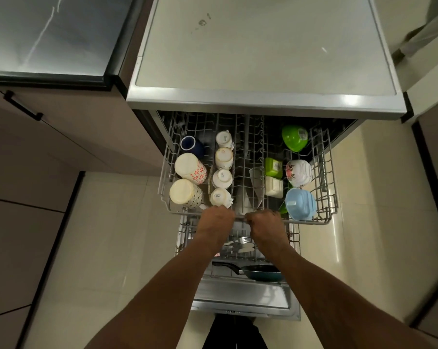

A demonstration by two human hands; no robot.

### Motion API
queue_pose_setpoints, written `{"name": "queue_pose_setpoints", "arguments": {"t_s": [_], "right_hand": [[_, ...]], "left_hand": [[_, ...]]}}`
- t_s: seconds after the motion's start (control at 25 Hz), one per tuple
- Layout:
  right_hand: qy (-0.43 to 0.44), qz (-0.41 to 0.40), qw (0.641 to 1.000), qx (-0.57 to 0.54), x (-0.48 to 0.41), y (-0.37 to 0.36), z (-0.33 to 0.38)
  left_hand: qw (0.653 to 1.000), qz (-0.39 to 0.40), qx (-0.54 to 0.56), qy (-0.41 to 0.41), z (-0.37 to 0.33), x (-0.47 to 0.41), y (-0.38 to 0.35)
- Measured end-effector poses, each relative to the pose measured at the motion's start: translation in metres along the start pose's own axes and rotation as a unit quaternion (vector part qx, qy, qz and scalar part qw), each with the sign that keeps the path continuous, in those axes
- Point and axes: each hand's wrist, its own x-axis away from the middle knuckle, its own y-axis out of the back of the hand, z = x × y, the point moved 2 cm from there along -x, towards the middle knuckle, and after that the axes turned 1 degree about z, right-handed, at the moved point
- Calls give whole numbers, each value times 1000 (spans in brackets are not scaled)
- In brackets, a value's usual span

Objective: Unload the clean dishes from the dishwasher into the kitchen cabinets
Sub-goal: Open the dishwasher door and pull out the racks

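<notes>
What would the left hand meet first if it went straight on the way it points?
Probably the small white cup behind the front rail of the upper rack, which the left hand grips; depth is unclear.

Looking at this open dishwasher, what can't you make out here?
Head view:
Contents of the lower rack: mostly hidden by the upper rack and both forearms.
Fingertips of left hand and right hand: curled under the upper rack's front rail.
Print on the bases of the white cups: too small to read.
</notes>
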Motion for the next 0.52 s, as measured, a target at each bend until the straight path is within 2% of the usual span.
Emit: {"name": "queue_pose_setpoints", "arguments": {"t_s": [0.28, 0.52], "right_hand": [[-13, -1, 1000, -14, 39, -9, 10], [-21, 10, 999, -44, 61, -10, 13]], "left_hand": [[1000, 22, 8, -9, -12, 30, -16], [998, 48, 31, 17, -19, 50, -30]]}}
